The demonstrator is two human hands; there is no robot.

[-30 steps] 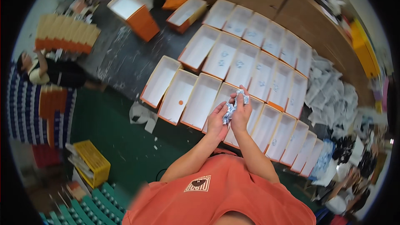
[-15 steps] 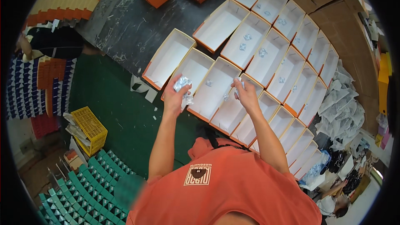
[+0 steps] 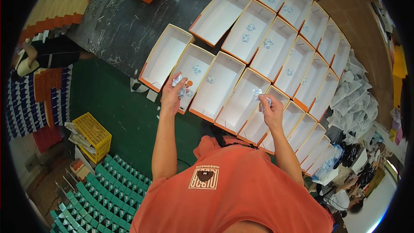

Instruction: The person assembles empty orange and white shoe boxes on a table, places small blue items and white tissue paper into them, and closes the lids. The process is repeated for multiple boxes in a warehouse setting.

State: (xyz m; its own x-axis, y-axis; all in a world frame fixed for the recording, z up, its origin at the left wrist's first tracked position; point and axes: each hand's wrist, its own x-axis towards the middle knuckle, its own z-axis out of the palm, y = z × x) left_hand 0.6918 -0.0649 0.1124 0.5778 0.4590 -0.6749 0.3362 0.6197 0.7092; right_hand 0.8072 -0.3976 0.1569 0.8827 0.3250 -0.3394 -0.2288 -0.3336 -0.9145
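Head view, looking down over an orange shirt (image 3: 241, 190) onto two long rows of open shoe boxes (image 3: 258, 56) — white inside, orange outside — laid side by side on the dark floor (image 3: 116, 21), so every interior is reachable from above.

Left hand (image 3: 174, 92): fingers curled around a bunch of small white packets (image 3: 180, 87), held over the near edge of the second box (image 3: 192, 77) in the near row. That box already has a packet lying on its bottom. The bunch looks to be kept in this hand as a supply, judging by how several packets are gathered in one grip.

Right hand (image 3: 271, 110): closed in a pinch on a single packet (image 3: 257, 92), with another showing at the fingertips, raised above a box (image 3: 241, 101) further along the same row. Holding one packet apart suits dropping one per box.

Packets are visible on the bottoms of most boxes in the far row and in some of the near row; the first box (image 3: 166, 56) at the left end appears bare.

Surroundings — a heap of crumpled white wrapping paper (image 3: 355, 99) beside the right end of the rows, a yellow crate (image 3: 92, 134) on the green floor (image 3: 116, 112), green stacked items (image 3: 103, 190) at lower left, flat orange box stacks (image 3: 51, 8) at upper left. Another person (image 3: 43, 56) sits at the left edge, well apart.
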